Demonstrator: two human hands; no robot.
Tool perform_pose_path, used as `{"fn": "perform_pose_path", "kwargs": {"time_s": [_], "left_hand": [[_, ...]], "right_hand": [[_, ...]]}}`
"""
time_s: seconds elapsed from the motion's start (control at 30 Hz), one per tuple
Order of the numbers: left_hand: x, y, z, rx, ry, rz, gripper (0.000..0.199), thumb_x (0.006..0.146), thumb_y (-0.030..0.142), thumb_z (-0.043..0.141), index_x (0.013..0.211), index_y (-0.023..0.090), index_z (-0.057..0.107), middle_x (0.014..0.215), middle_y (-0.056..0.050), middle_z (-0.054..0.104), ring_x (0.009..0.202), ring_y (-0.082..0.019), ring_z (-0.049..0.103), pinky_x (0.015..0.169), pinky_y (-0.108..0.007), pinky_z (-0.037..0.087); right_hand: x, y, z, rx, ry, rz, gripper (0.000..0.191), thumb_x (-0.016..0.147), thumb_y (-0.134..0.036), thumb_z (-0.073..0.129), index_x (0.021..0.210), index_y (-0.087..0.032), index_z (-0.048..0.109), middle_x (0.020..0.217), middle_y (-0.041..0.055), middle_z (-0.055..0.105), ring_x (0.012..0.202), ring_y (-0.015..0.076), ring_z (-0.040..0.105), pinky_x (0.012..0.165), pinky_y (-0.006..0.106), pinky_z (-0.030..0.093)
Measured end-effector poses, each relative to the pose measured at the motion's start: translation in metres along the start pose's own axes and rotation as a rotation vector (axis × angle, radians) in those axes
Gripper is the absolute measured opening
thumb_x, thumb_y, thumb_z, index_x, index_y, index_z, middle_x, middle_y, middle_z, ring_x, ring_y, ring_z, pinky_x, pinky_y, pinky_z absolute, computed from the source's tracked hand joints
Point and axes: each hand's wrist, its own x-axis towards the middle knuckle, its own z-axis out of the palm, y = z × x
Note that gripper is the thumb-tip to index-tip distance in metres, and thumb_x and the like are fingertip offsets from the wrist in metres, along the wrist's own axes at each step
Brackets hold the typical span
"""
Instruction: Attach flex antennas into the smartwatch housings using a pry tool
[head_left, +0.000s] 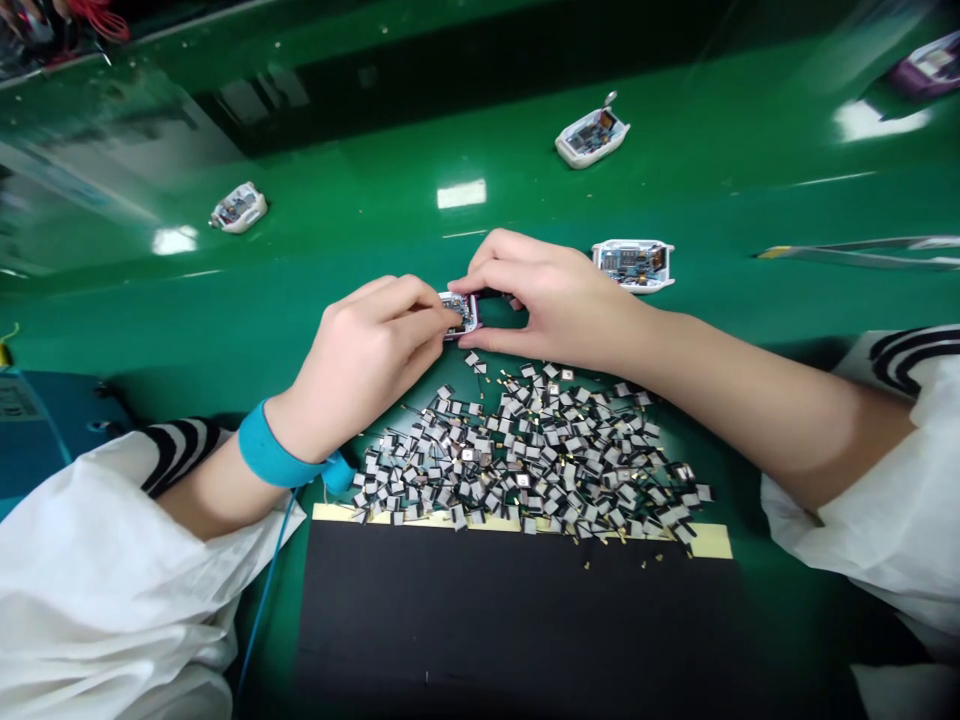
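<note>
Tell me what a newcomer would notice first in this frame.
A heap of small black-and-silver components grabs the eye first, spread on the glossy green bench above a black mat. Just beyond it, the left hand, with a blue wrist strap, and the right hand both pinch a small open device.
</note>
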Motion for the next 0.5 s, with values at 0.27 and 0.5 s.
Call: {"fn": "perform_pose_path", "kwargs": {"time_s": [0.27,0.5], "left_hand": [[0.0007,0.0008,0.0001,-0.009,0.035,0.013,0.017,0.085,0.023,0.044,0.086,0.019,0.060,0.086,-0.001,0.060,0.077,-0.013,0.055,0.064,-0.024,0.045],[0.0012,0.0016,-0.0011,-0.035,-0.004,-0.037,0.016,0.084,0.022,0.045,0.088,0.020,0.061,0.088,-0.001,0.060,0.079,-0.014,0.056,0.066,-0.024,0.045]], "right_hand": [[-0.0001,-0.0001,-0.0004,-0.025,0.001,0.000,0.042,0.078,-0.046,0.052,0.105,-0.014,0.054,0.098,0.0035,0.050,0.089,0.0174,0.053,0.070,0.028,0.044],[0.0001,-0.0007,-0.0006,-0.036,0.000,-0.001,0.043,0.078,-0.046,0.053,0.104,-0.013,0.055,0.098,0.0036,0.050,0.087,0.0170,0.054,0.070,0.028,0.044]]}}
